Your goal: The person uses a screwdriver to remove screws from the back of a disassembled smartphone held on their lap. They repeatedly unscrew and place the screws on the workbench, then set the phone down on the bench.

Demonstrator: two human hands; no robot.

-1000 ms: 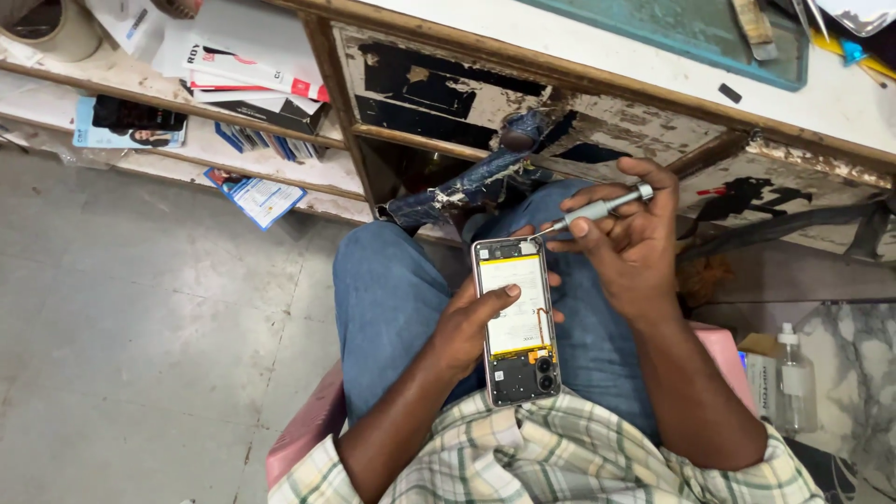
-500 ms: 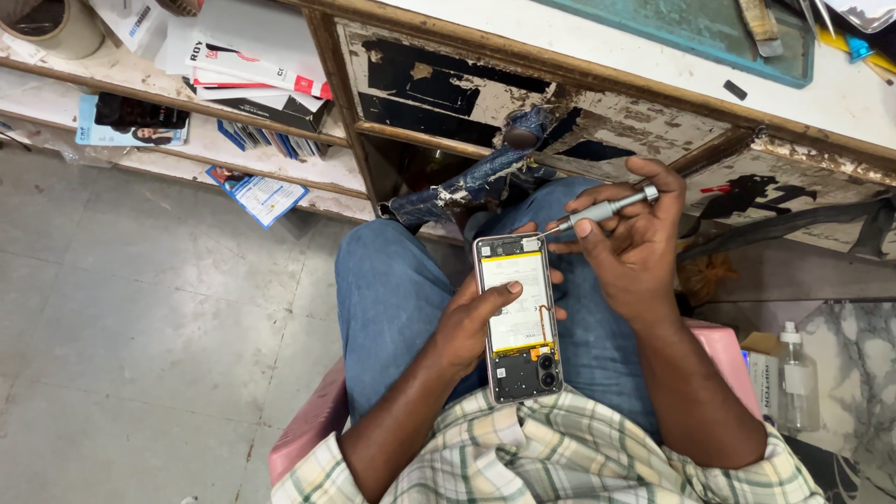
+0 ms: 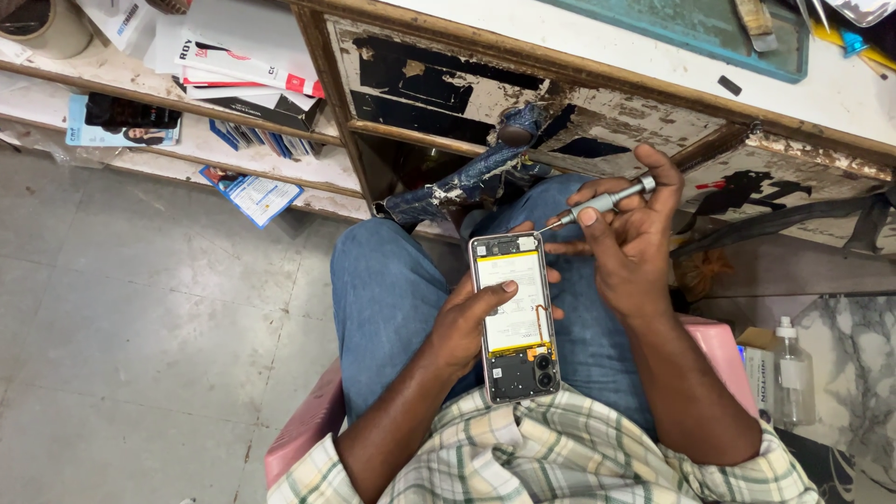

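Note:
An opened smartphone (image 3: 514,313) with its back cover off lies over my lap, showing a white battery, an orange flex cable and two camera lenses at the near end. My left hand (image 3: 464,322) grips it from the left side, thumb resting across the battery. My right hand (image 3: 627,241) holds a slim silver screwdriver (image 3: 602,201), its tip pointing at the phone's far right corner. I sit in blue jeans on a pink stool (image 3: 308,434).
A worn wooden bench (image 3: 523,84) with peeling paint stands ahead, a green mat (image 3: 691,28) and small tools on top. Shelves (image 3: 187,103) at left hold boxes and leaflets. A clear pump bottle (image 3: 793,373) stands at right. Grey tiled floor (image 3: 140,308) lies to the left.
The screwdriver tip has come down slightly toward the phone's top corner. Both hands and the phone otherwise stay in place.

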